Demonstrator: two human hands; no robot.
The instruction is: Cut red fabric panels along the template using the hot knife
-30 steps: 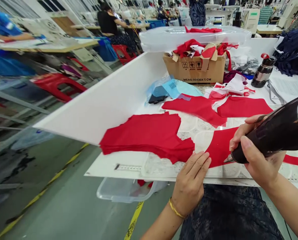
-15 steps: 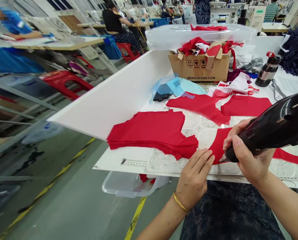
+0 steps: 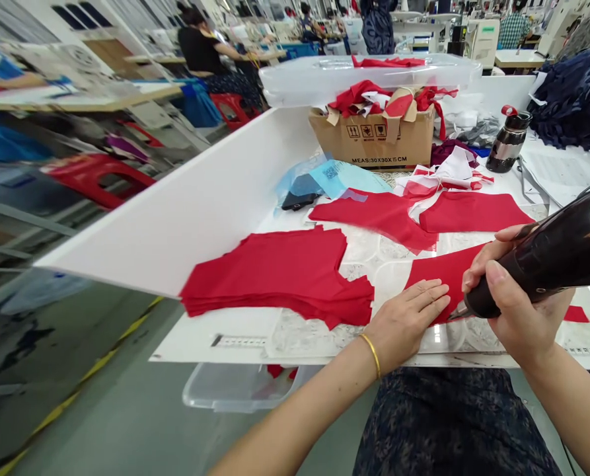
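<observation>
My right hand [image 3: 527, 297] is wrapped round a black handheld power tool [image 3: 567, 258] with a narrow metal tip. The tip touches a red fabric piece [image 3: 448, 268] near its front edge. Flat on the same piece lies my left hand [image 3: 413, 317], fingers stretched out, just left of the tip; a gold bangle circles that wrist. To the left is a stack of cut red fabric pieces [image 3: 269, 271]. Behind, more red fabric [image 3: 476, 211] is spread on the table. Part of the worked piece is hidden under my hands and the tool.
A cardboard box [image 3: 368, 142] of red scraps stands at the back, near a dark bottle [image 3: 509, 142]. A white upright panel [image 3: 176, 218] borders the table's left side. Below the front edge sits a clear plastic bin [image 3: 225, 390]. Other people work at machines farther off.
My view has shifted, so the table sits more to the left. My left hand and the tool tip have moved right along the red piece's front edge.
</observation>
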